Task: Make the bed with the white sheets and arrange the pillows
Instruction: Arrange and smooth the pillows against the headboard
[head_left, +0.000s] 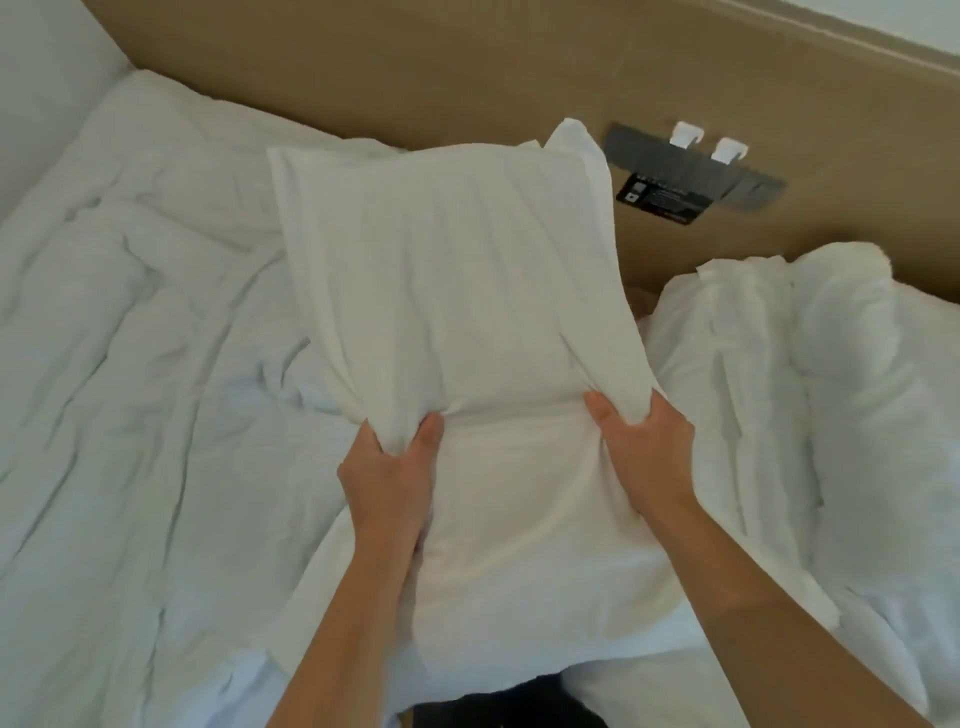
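Head view.

Student: Where does the pillow (519, 519) lie?

Tutor: At centre, lengthwise toward the tan headboard (415, 67). It lies over the crumpled white sheets (130, 364) that spread to the left, with a bunched white duvet (831, 389) to its right.

Student: And the hands?

Tutor: Both are clenched on fabric. The left hand (387, 467) pinches a gathered fold of the pillowcase (441, 260) between thumb and fingers at the pillow's left side. The right hand (644, 441) grips a matching fold at the right side. The pillowcase's edge runs between the two thumbs.

Student: What is on the headboard?

Tutor: A grey switch panel (696, 166) with two white fittings, and a black label (657, 200) just below it.
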